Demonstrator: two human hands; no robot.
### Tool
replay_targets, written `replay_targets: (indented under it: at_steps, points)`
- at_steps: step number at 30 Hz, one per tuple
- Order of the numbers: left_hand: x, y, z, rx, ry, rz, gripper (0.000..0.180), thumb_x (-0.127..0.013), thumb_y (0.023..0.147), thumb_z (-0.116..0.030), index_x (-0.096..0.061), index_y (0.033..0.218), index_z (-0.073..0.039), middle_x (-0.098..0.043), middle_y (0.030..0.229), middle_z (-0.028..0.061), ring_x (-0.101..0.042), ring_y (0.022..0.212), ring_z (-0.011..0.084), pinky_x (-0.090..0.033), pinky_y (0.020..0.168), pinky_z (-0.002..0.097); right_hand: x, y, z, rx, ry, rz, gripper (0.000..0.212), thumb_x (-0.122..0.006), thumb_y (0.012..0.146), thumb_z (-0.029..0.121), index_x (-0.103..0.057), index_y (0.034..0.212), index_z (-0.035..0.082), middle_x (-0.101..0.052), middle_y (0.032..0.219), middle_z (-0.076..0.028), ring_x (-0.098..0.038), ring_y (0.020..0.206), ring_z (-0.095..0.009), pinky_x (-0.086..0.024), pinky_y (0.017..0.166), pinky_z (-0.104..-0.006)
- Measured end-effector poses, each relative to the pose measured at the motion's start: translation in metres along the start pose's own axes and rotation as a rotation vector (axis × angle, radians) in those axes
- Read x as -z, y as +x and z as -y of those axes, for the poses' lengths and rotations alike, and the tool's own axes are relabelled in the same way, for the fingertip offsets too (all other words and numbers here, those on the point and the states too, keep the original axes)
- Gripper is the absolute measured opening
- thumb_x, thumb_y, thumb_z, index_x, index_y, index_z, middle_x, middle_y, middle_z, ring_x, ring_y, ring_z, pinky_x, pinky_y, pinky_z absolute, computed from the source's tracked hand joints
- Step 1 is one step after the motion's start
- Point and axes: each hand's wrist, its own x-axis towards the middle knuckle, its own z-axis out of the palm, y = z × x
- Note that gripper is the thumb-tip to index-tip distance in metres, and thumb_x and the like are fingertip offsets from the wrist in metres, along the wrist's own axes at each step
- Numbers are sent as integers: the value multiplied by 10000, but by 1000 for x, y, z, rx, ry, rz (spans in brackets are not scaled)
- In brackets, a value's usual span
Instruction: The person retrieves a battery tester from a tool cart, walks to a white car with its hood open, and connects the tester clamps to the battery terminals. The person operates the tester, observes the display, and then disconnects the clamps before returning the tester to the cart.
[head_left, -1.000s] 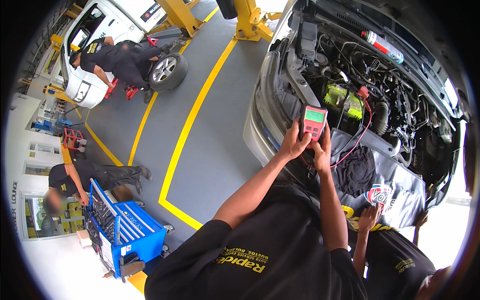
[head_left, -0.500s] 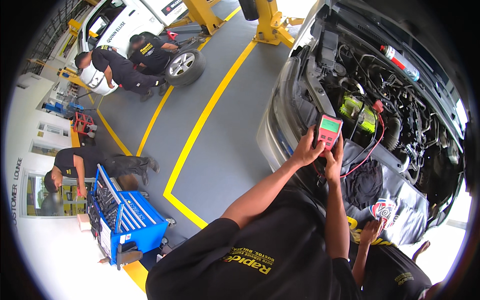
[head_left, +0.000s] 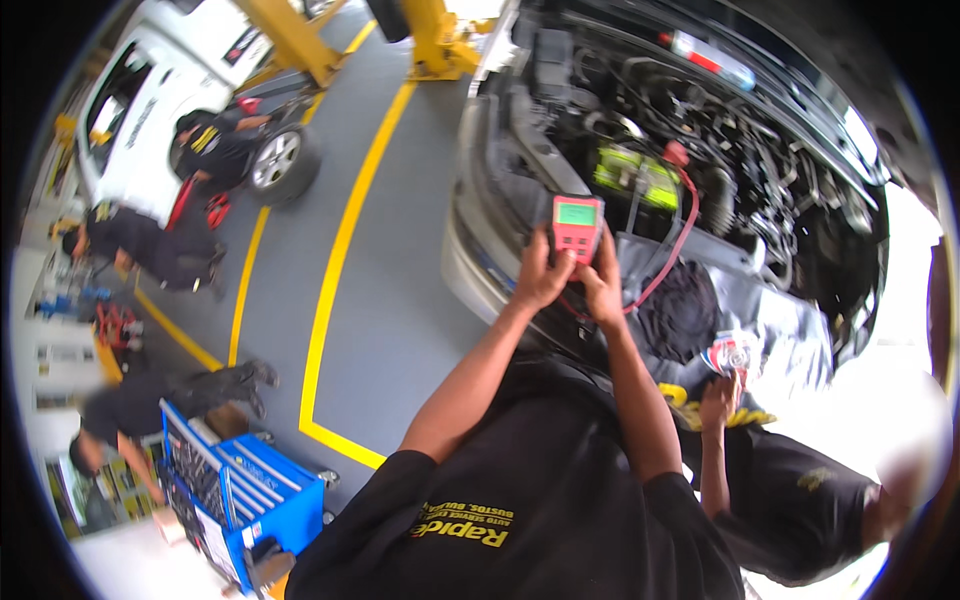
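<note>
Both my hands hold a red handheld battery tester [head_left: 577, 238] with a lit green screen, in front of the open engine bay. My left hand [head_left: 540, 274] is closed round its left side, with the thumb at the buttons. Closed on the lower right side is my right hand [head_left: 603, 292]. A red cable [head_left: 684, 240] runs from beneath the tester up to a red clamp [head_left: 676, 153] at the car battery [head_left: 638, 178], which has a bright yellow-green cover. The clamp's exact grip on the terminal is too small to tell.
A dark cloth bundle [head_left: 680, 310] lies on a silver-grey fender cover [head_left: 780, 310]. A co-worker's hand [head_left: 718, 402] rests near the cover's edge. A spray can [head_left: 712, 60] lies by the windshield. At left stand a blue tool cart [head_left: 245, 490], a loose wheel [head_left: 285, 163] and other people.
My view has swung, so the car and tester appear further left. A person in the background has moved away from the loose wheel. Both hands still hold the tester.
</note>
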Motion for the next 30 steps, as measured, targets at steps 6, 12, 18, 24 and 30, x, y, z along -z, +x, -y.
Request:
replay_targets:
  at_steps: [6, 12, 18, 24, 30]
  points:
    - [-2, -2, 0, 9, -13, 31, 554, -708, 1035, -364, -547, 1416, 5, -700, 1233, 175, -679, 1133, 276, -530, 1007, 432, -1, -3, 18, -17, 54, 17, 950, -575, 891, -18, -189, 1759, 23, -494, 1647, -201, -535, 1464, -251, -430, 1216, -368]
    - [-3, -1, -1, 6, -39, 41, 524, -701, 1039, -323, -543, 1407, 15, -694, 1235, 173, -673, 1126, 278, -526, 1005, 428, -2, -4, 17, -23, 68, 2, 937, -577, 881, -1, -228, 1751, 33, -541, 1600, -206, -559, 1442, -260, -427, 1216, -368]
    - [1, 0, 8, -53, 50, 30, 637, -718, 1027, -382, -509, 1454, 44, -720, 1196, 221, -724, 1085, 341, -557, 949, 456, -3, -3, 8, -27, 86, 7, 931, -597, 879, 33, -247, 1742, 19, -542, 1604, -232, -537, 1472, -275, -405, 1231, -374]
    - [-2, 0, 5, -24, 15, 29, 615, -719, 1023, -391, -529, 1416, 43, -724, 1193, 218, -727, 1080, 342, -559, 942, 459, 0, -3, 11, -12, 29, 5, 931, -587, 873, 51, -247, 1739, 12, -532, 1610, -249, -528, 1483, -285, -396, 1239, -379]
    - [-2, 0, 2, -21, 20, 33, 603, -715, 1026, -393, -531, 1405, 39, -735, 1164, 219, -738, 1056, 344, -566, 923, 461, 0, -3, 17, -33, 16, 3, 935, -573, 862, 44, -245, 1737, 7, -546, 1595, -246, -541, 1465, -275, -407, 1226, -370]
